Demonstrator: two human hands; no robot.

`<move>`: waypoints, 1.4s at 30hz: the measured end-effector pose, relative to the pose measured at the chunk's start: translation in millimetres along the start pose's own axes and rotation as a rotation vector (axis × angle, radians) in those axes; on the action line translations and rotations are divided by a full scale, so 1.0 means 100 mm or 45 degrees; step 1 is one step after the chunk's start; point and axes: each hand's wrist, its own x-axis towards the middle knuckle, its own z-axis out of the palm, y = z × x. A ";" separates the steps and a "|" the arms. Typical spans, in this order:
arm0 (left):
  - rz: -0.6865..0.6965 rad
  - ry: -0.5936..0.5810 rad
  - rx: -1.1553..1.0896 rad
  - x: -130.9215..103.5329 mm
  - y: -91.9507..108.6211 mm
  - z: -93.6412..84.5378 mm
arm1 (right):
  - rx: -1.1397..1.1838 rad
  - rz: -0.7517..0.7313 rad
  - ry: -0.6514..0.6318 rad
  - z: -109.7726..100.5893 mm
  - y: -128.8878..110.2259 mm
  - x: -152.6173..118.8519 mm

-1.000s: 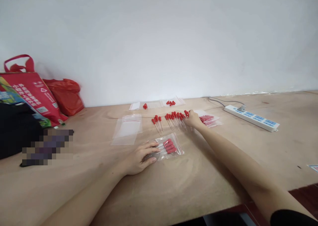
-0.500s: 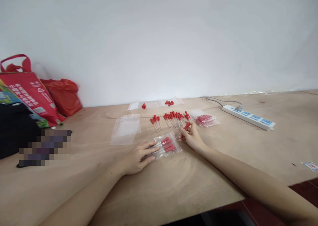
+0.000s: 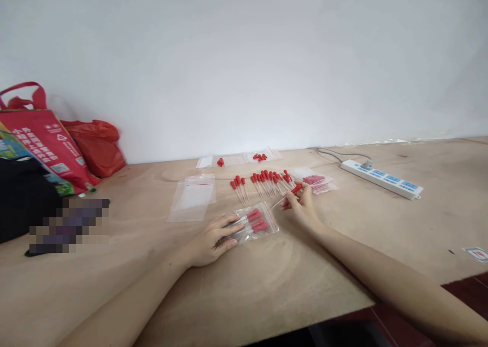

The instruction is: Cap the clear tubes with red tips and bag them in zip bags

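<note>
My left hand (image 3: 213,239) lies with fingers stretched and spread over the left end of a clear zip bag (image 3: 273,224), touching it. Inside the bag are several droppers with red rubber bulbs (image 3: 259,225); my fingers cover part of their stems. Pinched in my right hand (image 3: 304,207) is another dropper (image 3: 296,189), held by its red bulb. Its clear tip points left, near the bag's right end with the red zip line. Just behind lie loose droppers (image 3: 267,178) in a row, and a smaller group (image 3: 238,181) sits left of them.
Flat zip bags (image 3: 190,204) lie left of the droppers. Filled bags (image 3: 314,182) are stacked behind my right hand. Loose red bulbs (image 3: 260,156) and clear tubes (image 3: 235,161) lie by the wall. A power strip (image 3: 381,179) is at right, a red shopping bag (image 3: 46,138) at left.
My right hand has moved a little right and back with the dropper, and its tip has drawn slightly right. My left hand stays on the zip bag.
</note>
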 end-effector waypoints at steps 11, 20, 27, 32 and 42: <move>-0.018 -0.009 -0.005 -0.01 0.00 0.01 | 0.012 -0.021 0.035 0.00 0.01 0.00; -0.010 -0.001 -0.018 0.00 -0.02 0.02 | 0.092 0.082 -0.048 0.06 0.08 -0.02; 0.009 0.018 -0.026 0.00 -0.04 0.03 | 0.219 0.247 -0.145 0.12 0.08 -0.08; -0.008 0.003 -0.030 0.00 0.00 0.01 | 0.269 0.342 -0.152 0.11 0.03 -0.10; 0.009 0.029 -0.066 0.00 -0.02 0.01 | 0.106 0.426 -0.432 0.12 0.06 -0.13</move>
